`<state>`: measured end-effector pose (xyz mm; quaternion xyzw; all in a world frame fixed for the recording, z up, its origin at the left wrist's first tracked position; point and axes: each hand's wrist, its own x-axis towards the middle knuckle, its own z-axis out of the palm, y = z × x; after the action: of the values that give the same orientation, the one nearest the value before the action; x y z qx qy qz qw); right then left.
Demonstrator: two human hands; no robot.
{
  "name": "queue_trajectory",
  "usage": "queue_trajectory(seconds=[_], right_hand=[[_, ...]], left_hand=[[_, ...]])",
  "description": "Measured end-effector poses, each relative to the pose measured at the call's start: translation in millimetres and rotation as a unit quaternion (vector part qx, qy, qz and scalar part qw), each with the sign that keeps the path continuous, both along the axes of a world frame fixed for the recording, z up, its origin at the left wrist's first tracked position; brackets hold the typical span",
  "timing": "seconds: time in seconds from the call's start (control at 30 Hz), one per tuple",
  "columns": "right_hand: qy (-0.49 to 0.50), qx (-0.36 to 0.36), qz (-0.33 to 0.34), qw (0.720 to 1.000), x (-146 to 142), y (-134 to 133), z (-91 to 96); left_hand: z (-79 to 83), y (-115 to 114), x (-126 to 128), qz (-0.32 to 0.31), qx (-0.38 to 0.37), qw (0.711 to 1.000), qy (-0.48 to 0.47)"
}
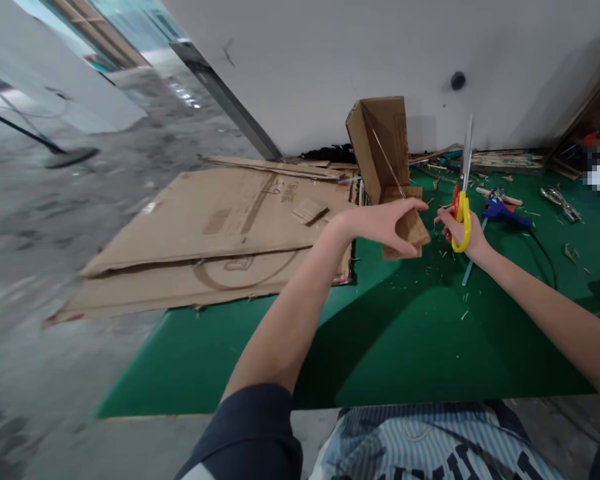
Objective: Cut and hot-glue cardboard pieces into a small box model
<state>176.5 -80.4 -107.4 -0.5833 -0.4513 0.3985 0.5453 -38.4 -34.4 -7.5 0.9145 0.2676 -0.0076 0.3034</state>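
My left hand has its thumb and fingers spread around a small brown cardboard piece, gripping it by its sides just above the green table. Behind that piece stands a folded, upright cardboard structure with a thin stick slanting across it. Whether the two cardboard parts are joined, I cannot tell. My right hand holds scissors by their yellow and red handles, blades pointing up and away from me. The scissors are apart from the cardboard. Beneath the right wrist lies a pale blue glue stick.
Large flattened cardboard sheets cover the table's left part and overhang its edge. A blue glue gun with a black cord and metal pliers lie at right. Cardboard scraps line the wall. Bare green tabletop shows nearest me.
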Motion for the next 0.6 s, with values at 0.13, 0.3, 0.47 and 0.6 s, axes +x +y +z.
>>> queue_trajectory(seconds=[0.13,0.3,0.47,0.6], right_hand=[[-0.038,-0.001,0.015,0.999,2.5,4.4,-5.9],[-0.062,-0.005,0.031,0.998,3.4,9.5,-10.1],[-0.018,-0.026,0.011,0.999,3.6,11.9,-6.7],[0.040,-0.045,-0.023,0.998,4.5,15.5,-8.1]], left_hand=[[-27.5,-14.7,7.8,0.016,0.010,0.993,0.116],[-40.4,-30.8,1.5,0.022,0.108,0.983,0.145],[-25.3,-37.4,-8.9,0.051,0.101,0.975,0.192],[-21.9,-41.4,-7.1,0.065,0.103,0.964,0.238]])
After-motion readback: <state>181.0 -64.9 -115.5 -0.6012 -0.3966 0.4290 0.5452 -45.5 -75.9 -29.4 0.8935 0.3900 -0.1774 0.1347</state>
